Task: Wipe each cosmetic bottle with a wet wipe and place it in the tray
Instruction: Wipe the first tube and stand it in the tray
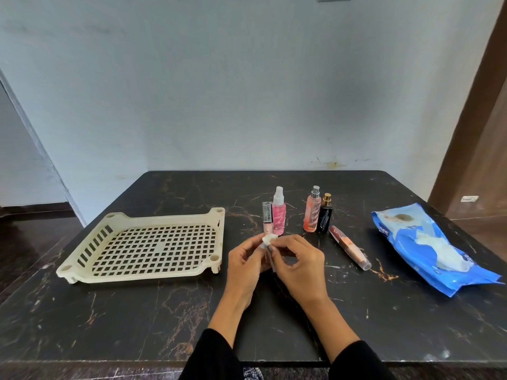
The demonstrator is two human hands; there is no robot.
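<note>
Pinching a small white wipe (268,239) between both hands, the left hand (247,260) and right hand (297,263) are held curled round a slim bottle (270,259) above the table's (137,325) middle; the tray (142,244) lies toward the left edge.

The cream tray (142,244), a flat plastic grid with corner posts, sits on the left with nothing in it. Four bottles stand upright near the middle: a slim tube with a barcode label (266,218), touching a pink spray bottle (279,215) on its right; then, apart, a peach spray bottle (312,212) just beside a black bottle with a gold cap (325,215). A long tube (349,247) lies on its side to the right. A small white wipe (268,239) is pinched around a thin item held above the table; that item is mostly hidden. The blue wipe pack (430,248) lies at far right, a wipe protruding.
</note>
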